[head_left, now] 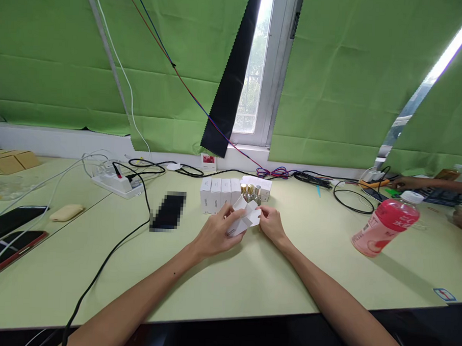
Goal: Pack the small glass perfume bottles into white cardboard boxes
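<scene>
My left hand (219, 231) is closed around a small white carton (241, 223), tilted, with its end flaps standing open. At the carton's right side, my right hand (271, 223) pinches one of those flaps between thumb and fingers. Just behind the hands stand several small glass bottles (250, 192) with gold and silver caps, partly hidden by the carton. A row of white boxes (215, 195) stands upright to their left. Behind the bottles lies another white box (266, 188).
A pink drink bottle (385, 225) leans on the right. Left are a dark pixelated patch (168, 211), a power strip (118, 182), a cream case (67, 213) and phones (11, 252). Black cables (188, 171) run along the back. Another person's hand (406, 183) reaches in far right.
</scene>
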`<state>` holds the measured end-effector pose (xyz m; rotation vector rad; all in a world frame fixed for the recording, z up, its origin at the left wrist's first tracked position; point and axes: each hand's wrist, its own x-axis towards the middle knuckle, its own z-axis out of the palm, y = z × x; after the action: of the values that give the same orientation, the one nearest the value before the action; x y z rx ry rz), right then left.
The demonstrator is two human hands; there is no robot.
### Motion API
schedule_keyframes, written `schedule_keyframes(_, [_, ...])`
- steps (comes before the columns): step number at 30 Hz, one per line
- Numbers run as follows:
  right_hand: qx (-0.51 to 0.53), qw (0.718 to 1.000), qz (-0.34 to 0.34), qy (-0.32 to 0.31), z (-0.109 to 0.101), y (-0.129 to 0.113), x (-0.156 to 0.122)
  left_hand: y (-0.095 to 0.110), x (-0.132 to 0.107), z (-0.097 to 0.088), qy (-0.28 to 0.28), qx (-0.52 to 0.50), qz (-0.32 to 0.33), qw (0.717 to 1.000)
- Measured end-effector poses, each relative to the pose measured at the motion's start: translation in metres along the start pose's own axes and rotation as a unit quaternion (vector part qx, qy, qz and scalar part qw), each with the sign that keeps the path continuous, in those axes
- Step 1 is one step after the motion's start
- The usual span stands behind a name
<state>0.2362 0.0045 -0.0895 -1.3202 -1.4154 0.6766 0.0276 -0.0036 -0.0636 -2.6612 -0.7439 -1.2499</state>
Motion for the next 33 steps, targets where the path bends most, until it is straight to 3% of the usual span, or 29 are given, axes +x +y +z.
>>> schedule_keyframes(7, [0.044, 0.998, 0.035, 0.01, 0.002, 0.002, 0.002, 0.002, -0.001, -0.001, -0.067, -0.018, 0.011, 0.998])
schedule_keyframes(12, [0.173, 0.978, 0.112, 0.022, 0.001, -0.003, 0.002, 0.002, -0.001, 0.0, -0.091, -0.03, 0.008, 0.995])
schedule_keyframes(18, [0.232, 0.969, 0.076, -0.047, 0.0, -0.008, -0.003, 0.0, -0.003, 0.0, -0.121, -0.057, 0.0, 0.991])
schedule_keyframes(27, [0.271, 0.96, 0.04, -0.062, 0.002, -0.01, -0.005, -0.001, -0.003, -0.003, -0.148, -0.104, -0.005, 0.983])
schedule_keyframes(33, [0.282, 0.956, 0.051, -0.06, 0.001, -0.008, -0.004, -0.003, -0.002, -0.006, -0.154, -0.11, -0.004, 0.982])
